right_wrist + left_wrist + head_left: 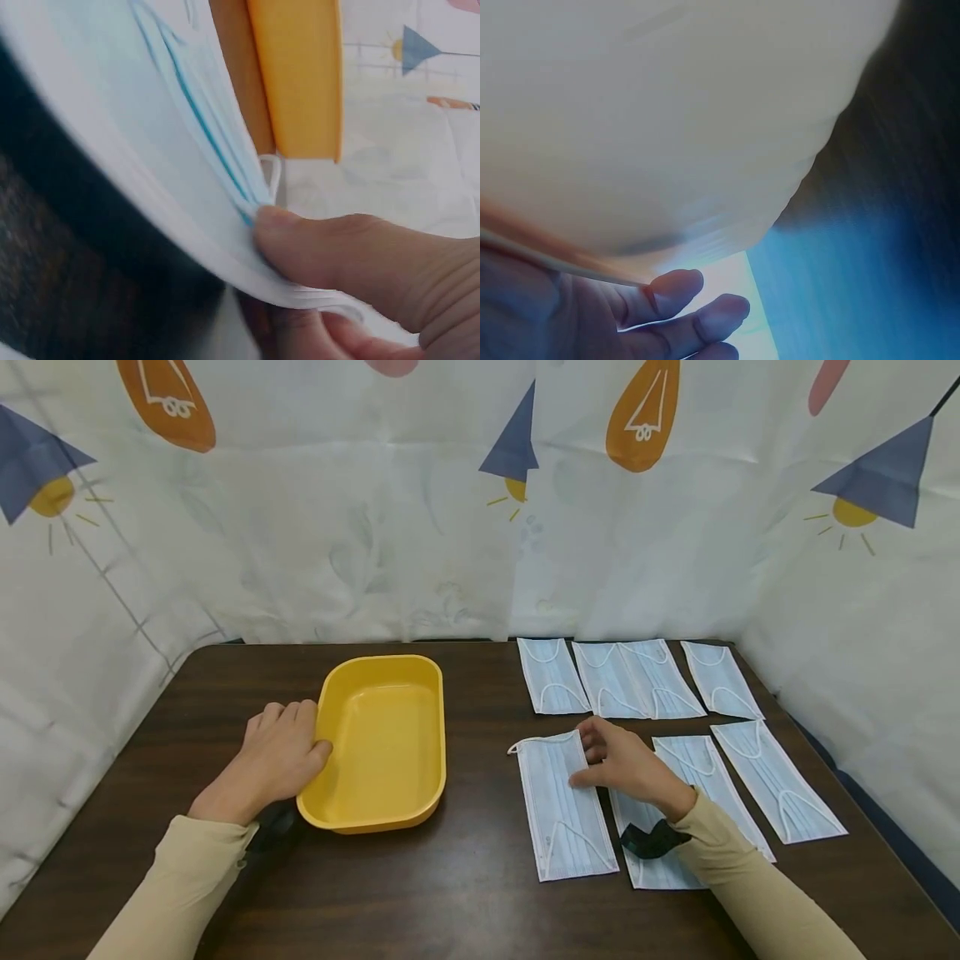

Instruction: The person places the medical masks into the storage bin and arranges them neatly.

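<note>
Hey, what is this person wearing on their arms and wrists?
Both arms are covered by long, close-fitting beige sleeves that end at the wrists. A black strap wraps the right wrist, and a similar dark strap sits at the left wrist. The left hand and right hand are bare, with no gloves.

On the desk (465,877) the tray (382,739) lies left with the left hand (277,760) on its left rim, while masks (637,681) lie right in two rows, the right hand (622,764) on the near-left mask (562,806).
</note>
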### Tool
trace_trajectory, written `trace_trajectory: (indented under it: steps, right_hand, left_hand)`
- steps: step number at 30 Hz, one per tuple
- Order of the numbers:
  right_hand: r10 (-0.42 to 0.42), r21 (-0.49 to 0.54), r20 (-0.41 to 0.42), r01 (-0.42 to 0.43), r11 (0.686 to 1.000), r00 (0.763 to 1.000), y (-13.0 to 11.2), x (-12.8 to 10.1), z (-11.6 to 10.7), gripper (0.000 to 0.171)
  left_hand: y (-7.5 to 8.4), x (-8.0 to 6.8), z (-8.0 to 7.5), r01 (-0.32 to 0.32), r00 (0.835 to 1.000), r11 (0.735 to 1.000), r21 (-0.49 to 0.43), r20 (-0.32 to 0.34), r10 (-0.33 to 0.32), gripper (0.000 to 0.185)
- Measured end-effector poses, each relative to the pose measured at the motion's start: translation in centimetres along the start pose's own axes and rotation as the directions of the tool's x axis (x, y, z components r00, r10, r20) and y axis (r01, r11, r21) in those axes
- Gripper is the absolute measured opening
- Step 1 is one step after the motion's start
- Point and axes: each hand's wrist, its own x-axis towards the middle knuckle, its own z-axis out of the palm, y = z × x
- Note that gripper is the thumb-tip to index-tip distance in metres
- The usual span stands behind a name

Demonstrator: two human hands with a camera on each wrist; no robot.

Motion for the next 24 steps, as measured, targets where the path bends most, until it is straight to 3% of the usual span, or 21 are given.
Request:
trace_trajectory:
  steps: [6,14,19,24]
  right_hand:
    - [-0.053,-0.005,-0.019,0.053,0.999,0.998,0.03,0.04,0.18,0.036]
    - [-0.084,0.044,0.034,0.082,0.996,0.996,0.51,-0.1,0.36,0.025]
    - [-0.041,0.107,0.098,0.03,0.994,0.994,0.38,-0.13,0.25,0.021]
    - [0.028,0.215,0.16,-0.063,0.975,0.987,0.47,-0.05,0.13,0.037]
  left_hand:
    - [0.11,-0.02,-0.01,0.0,1.0,1.0,-0.004,-0.005,0.0,0.032]
    - [0.21,-0.16,0.17,-0.002,1.0,1.0,0.005,-0.014,0.002,0.032]
    - [0.25,-0.28,0.19,-0.01,0.999,0.999,0.039,-0.05,0.012,0.032]
    - [0.38,-0.34,0.18,-0.013,0.998,0.998,0.054,-0.065,0.016,0.033]
